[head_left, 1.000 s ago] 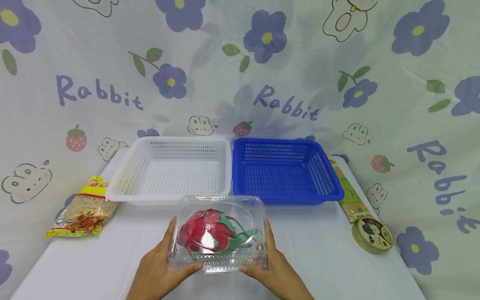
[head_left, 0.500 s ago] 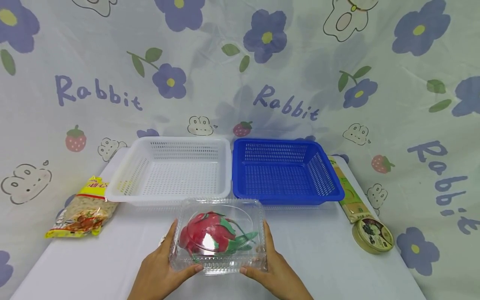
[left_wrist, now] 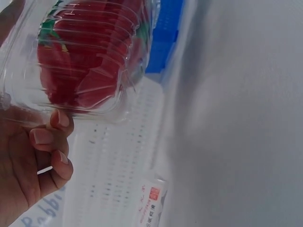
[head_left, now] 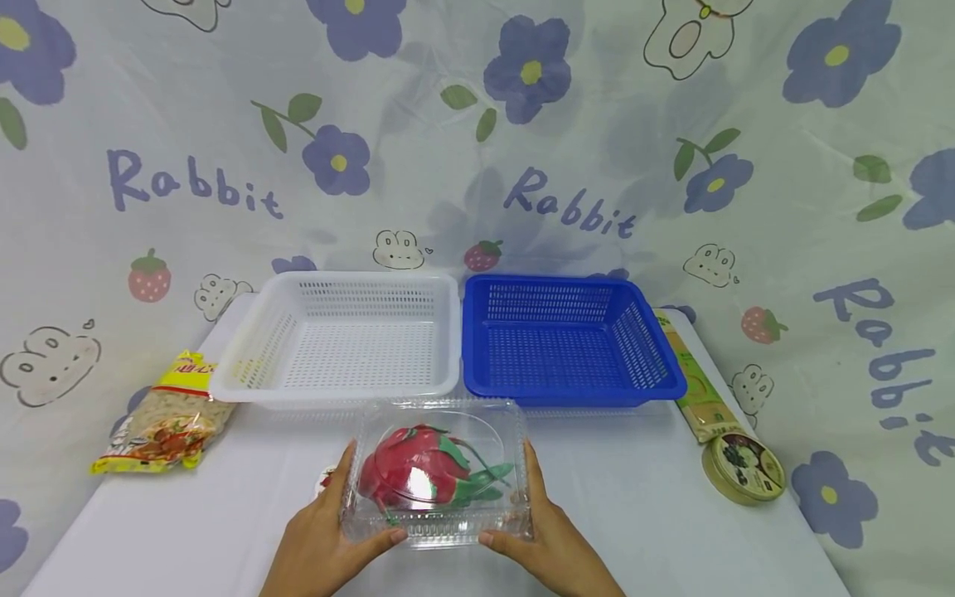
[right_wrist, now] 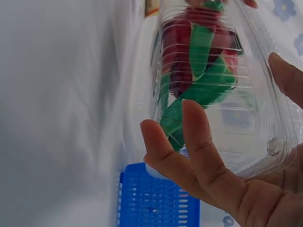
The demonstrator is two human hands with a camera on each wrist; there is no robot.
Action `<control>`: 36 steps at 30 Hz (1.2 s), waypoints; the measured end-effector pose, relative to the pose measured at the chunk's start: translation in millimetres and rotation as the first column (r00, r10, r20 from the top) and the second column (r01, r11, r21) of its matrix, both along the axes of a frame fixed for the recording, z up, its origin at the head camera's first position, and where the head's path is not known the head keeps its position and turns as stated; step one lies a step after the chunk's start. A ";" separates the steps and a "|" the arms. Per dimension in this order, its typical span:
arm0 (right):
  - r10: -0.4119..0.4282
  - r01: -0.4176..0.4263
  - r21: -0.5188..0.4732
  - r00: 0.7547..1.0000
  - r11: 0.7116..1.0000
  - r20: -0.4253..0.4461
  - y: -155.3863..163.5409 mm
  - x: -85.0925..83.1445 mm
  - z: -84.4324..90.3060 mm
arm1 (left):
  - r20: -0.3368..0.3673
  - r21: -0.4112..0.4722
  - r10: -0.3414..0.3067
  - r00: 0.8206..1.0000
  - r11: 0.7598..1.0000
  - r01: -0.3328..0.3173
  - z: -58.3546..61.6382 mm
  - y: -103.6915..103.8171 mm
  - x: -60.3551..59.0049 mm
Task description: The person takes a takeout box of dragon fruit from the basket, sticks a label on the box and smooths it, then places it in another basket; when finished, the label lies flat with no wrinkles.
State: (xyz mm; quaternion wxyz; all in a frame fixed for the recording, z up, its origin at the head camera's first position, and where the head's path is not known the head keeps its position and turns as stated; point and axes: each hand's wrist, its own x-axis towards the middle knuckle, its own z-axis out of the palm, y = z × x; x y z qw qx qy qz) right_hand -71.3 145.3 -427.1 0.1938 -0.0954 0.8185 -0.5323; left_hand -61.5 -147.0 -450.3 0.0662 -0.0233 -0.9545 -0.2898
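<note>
A clear plastic clamshell box [head_left: 436,506] with a red and green dragon fruit [head_left: 414,474] inside is held between both hands, just in front of the two baskets. My left hand [head_left: 324,539] grips its left side, thumb on the front edge. In the left wrist view the left hand [left_wrist: 28,161] has its fingers curled under the box [left_wrist: 85,61]. My right hand [head_left: 550,539] grips the right side. In the right wrist view the right hand [right_wrist: 208,175] has its fingers under the box [right_wrist: 255,118]. The box's lid is closed.
A white basket [head_left: 328,395] and a blue basket [head_left: 567,282] stand side by side behind the box. A snack bag [head_left: 164,419] lies at the left. A long green pack [head_left: 694,385] and a round tin [head_left: 743,467] lie at the right. A small sachet [left_wrist: 151,201] lies near my left hand.
The box has sunk slightly and come a little nearer to me, with both hands still holding it. Nothing else has moved.
</note>
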 end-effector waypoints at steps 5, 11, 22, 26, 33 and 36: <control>-0.005 0.005 0.007 1.000 1.000 0.011 0.9 -0.8 -1.1 | 0.017 0.005 -0.001 1.000 1.000 0.001 -2.5 1.3 -0.6; -0.011 0.010 0.022 1.000 1.000 0.021 1.2 -2.2 -2.6 | 0.029 0.006 -0.004 1.000 1.000 0.003 -5.6 1.4 -2.2; -0.009 0.007 0.042 1.000 0.999 0.028 1.9 -4.8 -6.7 | 0.070 0.009 -0.002 0.998 1.000 0.002 -7.8 2.8 -5.1; -0.010 0.008 0.048 1.000 0.999 0.025 2.3 -5.6 -8.0 | 0.091 0.005 0.000 0.996 1.000 0.000 -7.7 3.2 -6.7; -0.018 0.017 0.061 1.000 0.998 0.014 2.9 -7.6 -12.0 | 0.108 0.008 0.005 0.994 1.000 -0.006 -8.6 4.1 -9.5; -0.019 0.019 0.069 1.000 0.997 0.004 3.2 -8.2 -13.2 | 0.129 0.009 0.004 0.992 1.000 -0.005 -9.4 4.3 -10.3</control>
